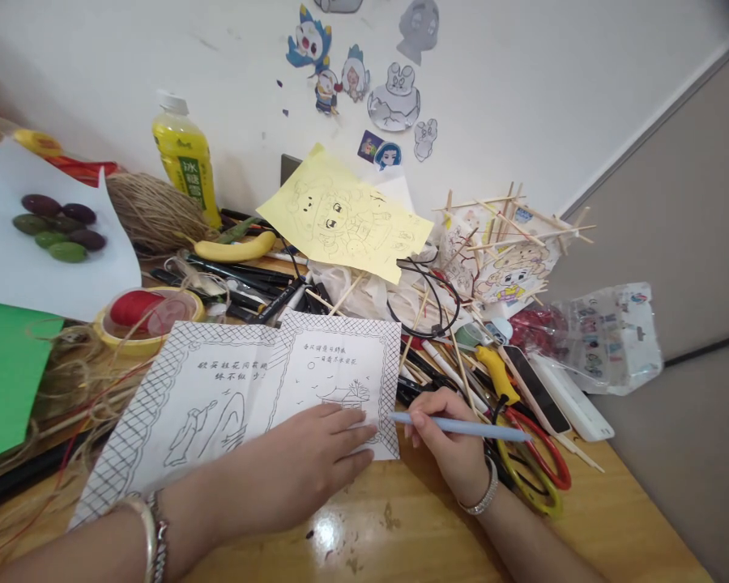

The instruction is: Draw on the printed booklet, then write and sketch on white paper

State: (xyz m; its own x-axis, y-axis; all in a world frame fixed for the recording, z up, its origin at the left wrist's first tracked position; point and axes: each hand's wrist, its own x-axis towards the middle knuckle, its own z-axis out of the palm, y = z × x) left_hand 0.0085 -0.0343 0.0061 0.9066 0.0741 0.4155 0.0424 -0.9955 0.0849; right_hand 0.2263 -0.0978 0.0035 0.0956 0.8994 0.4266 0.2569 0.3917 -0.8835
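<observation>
My left hand [316, 457] lies flat, fingers stretched out, across the lower part of a white sheet [340, 364] with handwritten characters, a small house drawing and a crosshatched border. Its fingertips reach toward the sheet's right border. A second bordered sheet [219, 397], showing a line-drawn figure, lies to the left, partly under my forearm. In my right hand [446, 445] a light blue pen [486, 427] is pinched, its tip pointing left at the right edge of the house sheet. Whether the tip touches the paper I cannot tell.
Behind the sheets are piled markers [243, 283], a banana [234, 247], a yellow drawing [346, 219] and a stick frame [510, 243]. Scissors [540, 453] and a phone [535, 389] lie right. A drink bottle [185, 158], twine [155, 210] and red thread spool [137, 309] stand left.
</observation>
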